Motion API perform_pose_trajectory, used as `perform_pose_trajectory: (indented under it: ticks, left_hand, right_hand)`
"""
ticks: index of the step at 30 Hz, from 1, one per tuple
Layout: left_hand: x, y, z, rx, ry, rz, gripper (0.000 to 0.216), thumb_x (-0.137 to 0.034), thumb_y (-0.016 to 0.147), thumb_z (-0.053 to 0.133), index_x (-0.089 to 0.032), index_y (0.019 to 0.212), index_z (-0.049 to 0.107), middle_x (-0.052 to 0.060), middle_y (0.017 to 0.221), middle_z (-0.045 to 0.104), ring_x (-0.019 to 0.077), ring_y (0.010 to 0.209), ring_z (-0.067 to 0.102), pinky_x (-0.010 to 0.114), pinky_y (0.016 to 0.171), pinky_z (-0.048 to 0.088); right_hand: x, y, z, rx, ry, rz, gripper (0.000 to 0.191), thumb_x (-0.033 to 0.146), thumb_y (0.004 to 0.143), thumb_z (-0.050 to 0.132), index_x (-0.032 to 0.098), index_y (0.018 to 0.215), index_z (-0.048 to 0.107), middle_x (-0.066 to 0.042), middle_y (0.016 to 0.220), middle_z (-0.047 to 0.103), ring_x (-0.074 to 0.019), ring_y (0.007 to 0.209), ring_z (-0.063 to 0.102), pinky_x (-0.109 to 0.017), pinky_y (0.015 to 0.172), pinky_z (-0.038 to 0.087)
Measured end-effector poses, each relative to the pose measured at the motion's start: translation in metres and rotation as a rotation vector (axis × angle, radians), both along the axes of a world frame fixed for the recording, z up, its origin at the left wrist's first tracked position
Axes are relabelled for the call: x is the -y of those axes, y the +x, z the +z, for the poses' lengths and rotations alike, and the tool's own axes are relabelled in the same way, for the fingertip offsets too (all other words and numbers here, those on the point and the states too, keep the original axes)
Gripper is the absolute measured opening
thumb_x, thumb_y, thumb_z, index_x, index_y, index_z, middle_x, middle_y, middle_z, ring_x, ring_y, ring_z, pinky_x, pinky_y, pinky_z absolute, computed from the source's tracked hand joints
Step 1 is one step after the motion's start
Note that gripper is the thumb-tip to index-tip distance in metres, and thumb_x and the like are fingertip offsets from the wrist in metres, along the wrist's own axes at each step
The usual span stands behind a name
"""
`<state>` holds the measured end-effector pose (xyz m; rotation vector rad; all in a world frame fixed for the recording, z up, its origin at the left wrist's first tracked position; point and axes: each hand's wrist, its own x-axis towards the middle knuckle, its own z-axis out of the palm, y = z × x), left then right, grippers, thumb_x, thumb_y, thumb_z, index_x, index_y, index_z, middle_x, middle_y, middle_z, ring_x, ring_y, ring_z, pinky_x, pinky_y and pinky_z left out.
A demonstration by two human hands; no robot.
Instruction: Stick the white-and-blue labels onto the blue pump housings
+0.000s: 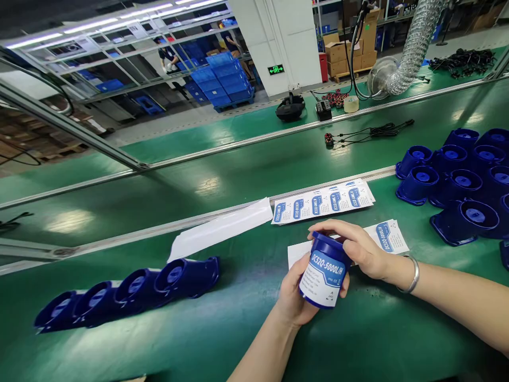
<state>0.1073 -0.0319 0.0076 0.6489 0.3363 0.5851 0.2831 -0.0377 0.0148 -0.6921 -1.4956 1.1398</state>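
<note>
Held low by the left hand (291, 302), fingers curled well in, thumb along the left side and fingertips round at the right edge; clasped at the top by the right hand (368, 253), thumb at the upper right, forefinger bent across the far side of the rim. Between both hands, the cup (320, 246), held up over the near part of the table (238, 329), long axis close to upright, top leaning slightly right, label (320, 281) turned to the near side. Nearer the label's left edge, the left hand; nearer its upper right corner, the right. Just beyond, partly covered by cup and right hand, a label sheet (387, 237). Farther off, along the metal strip (119, 236), a label stack (325, 203) and, left of it, white paper (222, 229). To the left, well apart, a row of four cups (137, 289); to the far right, a cluster of cups (463, 185). Beyond the strip, black cables (392, 129).
</note>
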Motion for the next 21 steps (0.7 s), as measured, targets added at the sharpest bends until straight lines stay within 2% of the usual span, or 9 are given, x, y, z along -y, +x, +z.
perform_pose_trajectory:
  ticks: [4, 7, 10, 13, 16, 19, 21]
  left_hand:
    - [-0.002, -0.003, 0.002, -0.132, 0.007, -0.026, 0.057, -0.062, 0.093, 0.049, -0.011, 0.102, 0.073, 0.013, 0.072, 0.073, 0.0238, 0.066, 0.070, 0.032, 0.066, 0.054]
    - [-0.005, -0.007, 0.004, -0.256, -0.004, -0.040, 0.052, -0.061, 0.091, 0.057, -0.012, 0.094, 0.073, 0.012, 0.071, 0.074, 0.0256, 0.069, 0.072, 0.035, 0.070, 0.056]
    - [-0.007, -0.009, 0.002, -0.347, 0.028, 0.029, 0.049, -0.061, 0.085, 0.066, -0.013, 0.093, 0.074, 0.011, 0.076, 0.075, 0.0280, 0.078, 0.073, 0.038, 0.076, 0.056]
    - [-0.007, -0.011, -0.003, -0.458, 0.119, 0.093, 0.054, -0.065, 0.084, 0.066, -0.014, 0.101, 0.074, 0.011, 0.087, 0.077, 0.0298, 0.091, 0.072, 0.038, 0.082, 0.055]
    - [-0.008, -0.013, -0.004, -0.580, 0.296, 0.129, 0.058, -0.067, 0.088, 0.059, -0.016, 0.112, 0.072, 0.011, 0.103, 0.076, 0.0304, 0.104, 0.067, 0.039, 0.091, 0.051]
    - [-0.010, -0.013, 0.001, -0.656, 0.522, 0.133, 0.058, -0.066, 0.093, 0.051, -0.018, 0.120, 0.068, 0.010, 0.116, 0.072, 0.0297, 0.109, 0.063, 0.039, 0.098, 0.046]
    - [-0.011, -0.012, 0.006, -0.711, 0.635, 0.124, 0.055, -0.064, 0.095, 0.049, -0.018, 0.120, 0.067, 0.010, 0.116, 0.072, 0.0288, 0.105, 0.063, 0.038, 0.094, 0.047]
  right_hand:
    - [0.001, 0.000, 0.000, 0.070, 0.090, -0.063, 0.059, 0.067, 0.097, 0.045, 0.018, 0.127, 0.061, -0.011, 0.115, 0.064, -0.0272, 0.104, 0.062, -0.041, 0.092, 0.049]
    - [-0.001, 0.000, -0.002, 0.114, 0.182, -0.068, 0.052, 0.062, 0.098, 0.047, 0.019, 0.124, 0.060, -0.011, 0.115, 0.063, -0.0273, 0.105, 0.060, -0.042, 0.092, 0.048]
    - [-0.003, 0.000, -0.004, 0.159, 0.185, -0.070, 0.047, 0.058, 0.098, 0.047, 0.019, 0.123, 0.059, -0.011, 0.115, 0.063, -0.0266, 0.103, 0.060, -0.042, 0.091, 0.048]
    - [-0.005, -0.002, -0.005, 0.182, 0.142, -0.073, 0.038, 0.050, 0.098, 0.048, 0.019, 0.118, 0.060, -0.010, 0.112, 0.063, -0.0248, 0.102, 0.060, -0.041, 0.091, 0.050]
    - [-0.004, -0.004, -0.004, 0.181, 0.106, -0.098, 0.031, 0.040, 0.095, 0.051, 0.019, 0.116, 0.060, -0.010, 0.111, 0.063, -0.0237, 0.102, 0.060, -0.040, 0.092, 0.049]
    - [-0.002, -0.007, -0.001, 0.205, -0.005, -0.172, 0.047, 0.036, 0.091, 0.055, 0.019, 0.134, 0.050, -0.007, 0.106, 0.062, -0.0221, 0.095, 0.061, -0.040, 0.087, 0.050]
    - [0.000, -0.008, 0.000, 0.237, -0.107, -0.232, 0.066, 0.036, 0.088, 0.058, 0.020, 0.148, 0.036, -0.005, 0.100, 0.061, -0.0217, 0.088, 0.061, -0.041, 0.084, 0.050]
